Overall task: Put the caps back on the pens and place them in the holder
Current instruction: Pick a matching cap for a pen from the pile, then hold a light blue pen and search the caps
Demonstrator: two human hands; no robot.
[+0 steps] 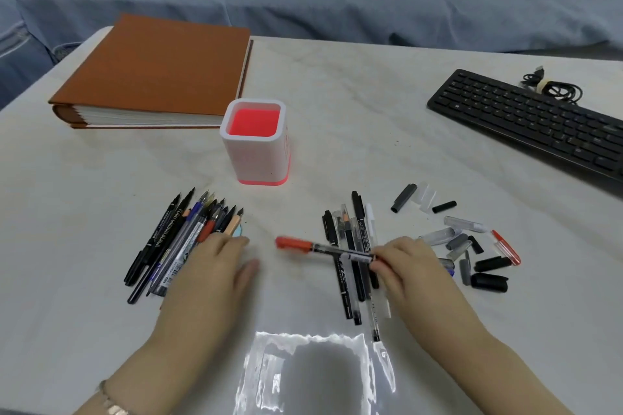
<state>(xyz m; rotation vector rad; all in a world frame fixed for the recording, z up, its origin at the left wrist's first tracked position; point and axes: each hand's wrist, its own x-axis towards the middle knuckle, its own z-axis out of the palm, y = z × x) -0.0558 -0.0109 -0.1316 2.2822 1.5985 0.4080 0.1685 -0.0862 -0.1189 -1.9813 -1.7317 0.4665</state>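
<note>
A white pen holder (256, 152) with a red inside and red base stands at the table's middle, with nothing in it. Left of centre lies a fan of several uncapped pens (175, 246). My left hand (215, 266) rests flat on the lower end of that fan, fingers spread. My right hand (401, 263) grips a pen with a red cap (323, 247) by its rear end, holding it level over a second group of several capped pens (354, 256). Loose black, grey and clear caps (472, 246) are scattered to the right.
A thick brown album (158, 74) lies at the back left. A black keyboard (526, 121) with a coiled cable (553, 87) sits at the right. A shiny clear plastic bag (310, 377) lies at the near edge. A blue sofa is behind the table.
</note>
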